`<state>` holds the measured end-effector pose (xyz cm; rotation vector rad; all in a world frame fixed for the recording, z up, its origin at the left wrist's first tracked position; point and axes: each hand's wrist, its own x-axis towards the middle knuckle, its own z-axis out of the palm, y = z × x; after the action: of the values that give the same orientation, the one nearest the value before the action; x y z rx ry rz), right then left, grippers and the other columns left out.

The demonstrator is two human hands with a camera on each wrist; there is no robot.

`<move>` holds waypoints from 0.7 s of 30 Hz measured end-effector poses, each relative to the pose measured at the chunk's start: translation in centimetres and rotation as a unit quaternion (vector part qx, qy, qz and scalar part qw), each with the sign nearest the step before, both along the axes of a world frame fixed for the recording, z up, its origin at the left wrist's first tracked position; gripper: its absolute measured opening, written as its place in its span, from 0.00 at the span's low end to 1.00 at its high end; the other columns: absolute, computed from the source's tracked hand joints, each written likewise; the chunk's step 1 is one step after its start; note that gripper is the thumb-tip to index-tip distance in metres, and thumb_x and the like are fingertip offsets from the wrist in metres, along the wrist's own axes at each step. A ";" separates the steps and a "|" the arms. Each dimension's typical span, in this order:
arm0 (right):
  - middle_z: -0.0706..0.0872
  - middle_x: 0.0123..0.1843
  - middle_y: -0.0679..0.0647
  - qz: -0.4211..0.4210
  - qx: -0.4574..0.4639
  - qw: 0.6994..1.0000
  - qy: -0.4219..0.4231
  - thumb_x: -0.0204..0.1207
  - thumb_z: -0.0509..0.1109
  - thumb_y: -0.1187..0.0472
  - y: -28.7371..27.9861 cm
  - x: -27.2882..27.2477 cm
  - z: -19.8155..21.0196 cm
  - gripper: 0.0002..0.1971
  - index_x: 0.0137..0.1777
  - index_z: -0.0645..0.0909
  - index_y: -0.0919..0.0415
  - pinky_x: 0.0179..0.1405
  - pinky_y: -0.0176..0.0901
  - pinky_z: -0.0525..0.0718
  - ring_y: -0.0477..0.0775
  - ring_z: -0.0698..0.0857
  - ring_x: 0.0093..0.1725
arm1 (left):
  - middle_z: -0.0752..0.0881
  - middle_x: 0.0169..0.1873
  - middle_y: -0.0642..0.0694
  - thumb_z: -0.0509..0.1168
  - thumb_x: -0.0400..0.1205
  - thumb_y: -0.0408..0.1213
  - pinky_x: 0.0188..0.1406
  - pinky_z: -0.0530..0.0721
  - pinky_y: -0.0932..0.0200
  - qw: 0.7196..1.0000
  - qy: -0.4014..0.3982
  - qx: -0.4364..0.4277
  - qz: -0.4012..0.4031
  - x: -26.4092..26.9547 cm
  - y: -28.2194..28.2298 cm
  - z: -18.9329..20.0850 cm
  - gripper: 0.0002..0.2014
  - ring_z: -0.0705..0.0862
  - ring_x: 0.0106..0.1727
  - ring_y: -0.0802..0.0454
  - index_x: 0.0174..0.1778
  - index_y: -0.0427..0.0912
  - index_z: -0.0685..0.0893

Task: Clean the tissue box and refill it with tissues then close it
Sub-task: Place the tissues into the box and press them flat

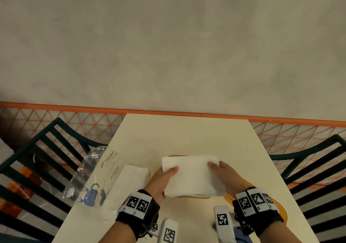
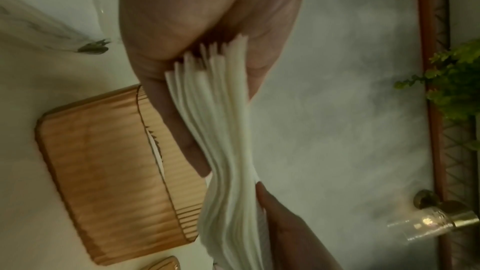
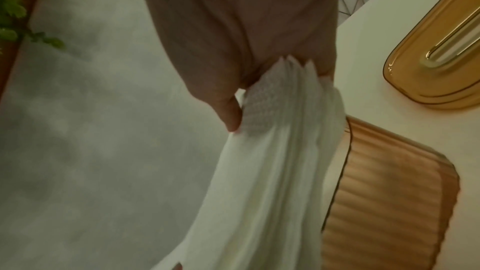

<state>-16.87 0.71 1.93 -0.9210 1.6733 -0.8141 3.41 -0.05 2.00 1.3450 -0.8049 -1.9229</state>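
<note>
I observe the stack of tissues [image 1: 191, 175] held at lower centre of the head view, its long axis running left to right across the frame. My left hand [image 1: 162, 182] pinches its left end, thumb on top; my right hand [image 1: 223, 173] pinches the right end likewise. Each grip is therefore closed on the stack, one at each end, neither nearer than the other.

The amber tissue box [image 2: 111, 174] lies directly beneath the stack on the worktop [image 1: 187, 134]; in the head view only slivers of its rim show above and below the paper. Both wrist views show its ribbed wall just beside the hanging sheets. I judge the coming move to be a straight lowering, the stack's long axis already roughly matching the box's.

The amber lid [image 3: 439, 48] rests at the lower right of the head view, close to the right wrist. A second tissue pile [image 1: 131, 183] and a clear printed wrapper [image 1: 93, 179] lie at left. Nothing visibly obstructs the descent.
</note>
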 end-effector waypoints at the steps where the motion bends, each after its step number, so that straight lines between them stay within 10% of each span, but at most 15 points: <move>1: 0.84 0.58 0.59 0.007 0.006 1.000 -0.026 0.81 0.62 0.53 -0.1 -0.2 0.1 0.19 0.64 0.74 0.66 0.59 0.56 0.83 0.60 0.83 0.57 | 0.83 0.62 0.37 0.64 0.82 0.38 0.51 0.85 0.42 1.000 -0.030 -0.003 0.006 0.1 -0.6 0.0 0.16 0.81 0.63 0.36 0.66 0.41 0.78; 6: 0.83 0.61 0.63 0.007 -0.005 0.992 -0.129 0.76 0.67 0.70 -2.0 -0.9 1.2 0.17 0.65 0.73 0.71 0.45 0.47 0.85 0.60 0.84 0.55 | 0.82 0.61 0.36 0.67 0.81 0.36 0.59 0.83 0.41 0.994 -0.091 -0.051 0.019 0.0 -4.9 0.9 0.22 0.82 0.60 0.38 0.70 0.35 0.73; 11: 0.82 0.59 0.67 -0.013 0.030 0.999 0.029 0.73 0.71 0.67 -4.6 -0.8 0.7 0.20 0.63 0.74 0.75 0.61 0.63 0.83 0.67 0.82 0.58 | 0.78 0.66 0.34 0.68 0.78 0.33 0.61 0.81 0.47 0.941 -0.302 -0.145 -0.057 -0.7 -7.7 0.2 0.30 0.79 0.65 0.36 0.76 0.41 0.64; 16: 0.70 0.33 0.51 0.061 0.116 0.970 0.204 0.78 0.65 0.63 -5.0 0.4 -0.3 0.11 0.54 0.77 0.73 0.50 0.44 0.79 0.60 0.81 0.60 | 0.76 0.70 0.35 0.65 0.81 0.34 0.65 0.76 0.54 0.865 -0.442 -0.192 -0.141 -1.8 -7.4 -2.8 0.35 0.77 0.69 0.40 0.81 0.42 0.55; 18: 0.80 0.40 0.56 0.065 0.126 0.959 0.246 0.77 0.66 0.64 -5.2 0.7 -0.7 0.08 0.45 0.76 0.70 0.53 0.43 0.79 0.62 0.81 0.65 | 0.77 0.69 0.37 0.63 0.82 0.35 0.70 0.73 0.50 0.836 -0.485 -0.194 -0.168 -2.3 -7.5 -3.4 0.35 0.77 0.69 0.41 0.82 0.45 0.51; 21: 0.83 0.63 0.62 0.056 0.132 0.947 0.287 0.78 0.65 0.65 -5.8 0.8 -2.1 0.15 0.62 0.75 0.71 0.56 0.40 0.79 0.61 0.81 0.65 | 0.82 0.63 0.42 0.59 0.83 0.33 0.78 0.60 0.41 0.770 -0.565 -0.210 -0.210 -3.1 -7.5 -3.9 0.36 0.79 0.66 0.45 0.82 0.52 0.46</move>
<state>-16.03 -5.10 -0.12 -1.1146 2.1396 -0.2331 0.32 -7.52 -1.86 2.0843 -2.1013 -0.8582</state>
